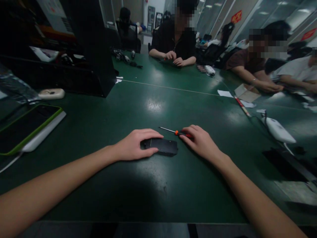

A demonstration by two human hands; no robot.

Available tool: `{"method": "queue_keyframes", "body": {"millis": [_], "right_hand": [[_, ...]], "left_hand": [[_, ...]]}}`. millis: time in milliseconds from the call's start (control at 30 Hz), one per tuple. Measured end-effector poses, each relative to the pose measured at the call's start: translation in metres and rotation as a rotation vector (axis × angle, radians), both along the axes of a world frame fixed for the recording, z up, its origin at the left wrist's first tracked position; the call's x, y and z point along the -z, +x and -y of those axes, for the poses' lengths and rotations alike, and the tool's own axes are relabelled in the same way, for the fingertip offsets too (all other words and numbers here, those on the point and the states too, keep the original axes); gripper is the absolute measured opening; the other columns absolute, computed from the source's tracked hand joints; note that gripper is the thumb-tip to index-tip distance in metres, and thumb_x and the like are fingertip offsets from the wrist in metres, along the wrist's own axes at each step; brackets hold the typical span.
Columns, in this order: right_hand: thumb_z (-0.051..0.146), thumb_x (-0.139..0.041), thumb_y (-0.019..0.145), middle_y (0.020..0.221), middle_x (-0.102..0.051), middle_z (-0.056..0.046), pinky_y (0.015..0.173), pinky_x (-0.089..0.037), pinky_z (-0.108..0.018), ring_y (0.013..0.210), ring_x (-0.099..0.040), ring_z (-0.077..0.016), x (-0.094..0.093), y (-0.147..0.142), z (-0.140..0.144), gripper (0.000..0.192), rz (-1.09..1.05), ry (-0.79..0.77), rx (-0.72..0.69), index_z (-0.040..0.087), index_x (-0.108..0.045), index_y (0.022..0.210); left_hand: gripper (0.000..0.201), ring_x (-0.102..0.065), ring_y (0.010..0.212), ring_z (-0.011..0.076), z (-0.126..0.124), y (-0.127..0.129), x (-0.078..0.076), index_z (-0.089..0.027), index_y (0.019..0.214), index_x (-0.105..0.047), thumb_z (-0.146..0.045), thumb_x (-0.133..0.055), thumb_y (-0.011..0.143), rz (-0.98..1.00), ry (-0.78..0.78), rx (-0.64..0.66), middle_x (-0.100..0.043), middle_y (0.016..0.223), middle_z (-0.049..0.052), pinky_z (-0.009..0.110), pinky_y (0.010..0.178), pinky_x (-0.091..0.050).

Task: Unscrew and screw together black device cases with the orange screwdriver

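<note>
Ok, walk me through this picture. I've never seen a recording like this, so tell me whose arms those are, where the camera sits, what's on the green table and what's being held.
The camera is worn on a person's head and looks forward and down, so the two bare arms coming in from the bottom are that person's own. There is no machine here. The left hand rests on the end of a flat black device lying on the green table. The right hand grips the red handle of a small screwdriver, whose thin metal tip points left, just beyond the device. To the left lies a tablet in a green case; to the right a white gadget. The people across the table are co-workers busy with their own hands.
</note>
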State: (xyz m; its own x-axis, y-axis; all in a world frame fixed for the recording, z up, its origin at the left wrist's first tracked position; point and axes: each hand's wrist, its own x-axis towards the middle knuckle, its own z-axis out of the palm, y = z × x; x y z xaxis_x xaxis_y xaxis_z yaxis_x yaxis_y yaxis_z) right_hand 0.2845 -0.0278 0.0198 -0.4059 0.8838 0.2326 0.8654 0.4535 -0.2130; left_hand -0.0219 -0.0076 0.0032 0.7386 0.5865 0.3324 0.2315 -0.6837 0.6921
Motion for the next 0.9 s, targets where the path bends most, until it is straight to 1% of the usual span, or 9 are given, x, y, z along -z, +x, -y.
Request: {"method": "queue_keyframes", "body": {"millis": [67, 133, 200, 300, 400, 500, 567, 733, 900], "right_hand": [[0.039, -0.056, 0.098, 0.093, -0.069, -0.008, 0.074, -0.054, -0.036, 0.082, -0.066, -0.0209, -0.003, 0.004, -0.004, 0.025, 0.002, -0.033, -0.004, 0.019, -0.071, 0.103], [0.038, -0.059, 0.097, 0.095, -0.070, -0.008, 0.074, -0.053, -0.034, 0.082, -0.066, -0.0195, -0.016, 0.003, -0.006, 0.023, -0.042, -0.013, -0.020, 0.019, -0.072, 0.102], [0.035, -0.064, 0.094, 0.096, -0.071, -0.007, 0.076, -0.053, -0.033, 0.084, -0.067, -0.0190, -0.038, -0.002, -0.007, 0.020, -0.107, 0.010, -0.043, 0.018, -0.072, 0.099], [0.033, -0.069, 0.091, 0.087, -0.072, -0.005, 0.074, -0.053, -0.032, 0.079, -0.068, -0.0180, -0.082, -0.015, -0.011, 0.016, -0.150, 0.038, -0.029, 0.018, -0.070, 0.092], [0.034, -0.070, 0.090, 0.080, -0.070, -0.002, 0.075, -0.053, -0.033, 0.076, -0.068, -0.0183, -0.125, -0.030, -0.016, 0.016, -0.073, 0.117, -0.041, 0.018, -0.071, 0.091], [0.033, -0.070, 0.089, 0.075, -0.067, 0.000, 0.080, -0.054, -0.035, 0.080, -0.069, -0.0191, -0.149, -0.044, -0.022, 0.015, 0.040, 0.135, -0.111, 0.018, -0.072, 0.089], [0.032, -0.071, 0.089, 0.071, -0.065, 0.002, 0.081, -0.054, -0.035, 0.080, -0.070, -0.0191, -0.152, -0.050, -0.026, 0.014, 0.095, 0.117, -0.147, 0.019, -0.072, 0.086], [0.040, -0.064, 0.093, 0.071, -0.063, 0.003, 0.089, -0.053, -0.034, 0.087, -0.072, -0.0183, -0.141, -0.055, -0.030, 0.025, 0.051, 0.079, -0.270, 0.018, -0.069, 0.081], [0.034, -0.062, 0.093, 0.075, -0.064, 0.002, 0.092, -0.052, -0.040, 0.092, -0.073, -0.0211, -0.145, -0.056, -0.027, 0.020, 0.068, 0.122, -0.212, 0.017, -0.070, 0.087]], "left_hand": [[0.043, -0.063, 0.124, 0.0256, 0.002, 0.003, -0.001, -0.021, 0.131, -0.064, -0.038, -0.069, 0.092, 0.017, 0.016, -0.006, -0.068, 0.132, 0.010, 0.039, 0.108, -0.047], [0.042, -0.064, 0.120, 0.0258, 0.004, 0.007, -0.002, -0.021, 0.129, -0.066, -0.041, -0.070, 0.091, 0.003, -0.004, -0.024, -0.070, 0.129, 0.010, 0.039, 0.104, -0.049], [0.041, -0.067, 0.114, 0.0252, 0.002, 0.011, -0.003, -0.022, 0.127, -0.067, -0.042, -0.070, 0.091, -0.024, -0.039, -0.043, -0.072, 0.125, 0.008, 0.038, 0.099, -0.051], [0.039, -0.069, 0.108, 0.0245, -0.008, 0.015, -0.004, -0.021, 0.124, -0.069, -0.042, -0.070, 0.091, -0.038, -0.068, -0.094, -0.074, 0.120, 0.007, 0.037, 0.095, -0.052], [0.041, -0.068, 0.109, 0.0251, -0.021, 0.019, -0.003, -0.019, 0.124, -0.069, -0.044, -0.069, 0.090, -0.016, -0.070, -0.161, -0.074, 0.120, 0.007, 0.038, 0.097, -0.051], [0.041, -0.068, 0.109, 0.0256, -0.028, 0.022, -0.003, -0.020, 0.122, -0.070, -0.044, -0.068, 0.090, -0.035, -0.090, -0.195, -0.074, 0.120, 0.007, 0.039, 0.098, -0.051], [0.041, -0.068, 0.110, 0.0261, -0.027, 0.023, -0.003, -0.020, 0.123, -0.069, -0.044, -0.068, 0.090, -0.050, -0.100, -0.205, -0.073, 0.121, 0.007, 0.039, 0.099, -0.051], [0.041, -0.067, 0.112, 0.0265, -0.022, 0.020, -0.004, -0.021, 0.125, -0.067, -0.044, -0.067, 0.091, -0.069, -0.101, -0.199, -0.072, 0.123, 0.007, 0.039, 0.100, -0.051], [0.041, -0.067, 0.110, 0.0255, -0.023, 0.020, -0.002, -0.021, 0.125, -0.067, -0.045, -0.067, 0.092, -0.067, -0.100, -0.187, -0.072, 0.122, 0.006, 0.036, 0.099, -0.051]]}}
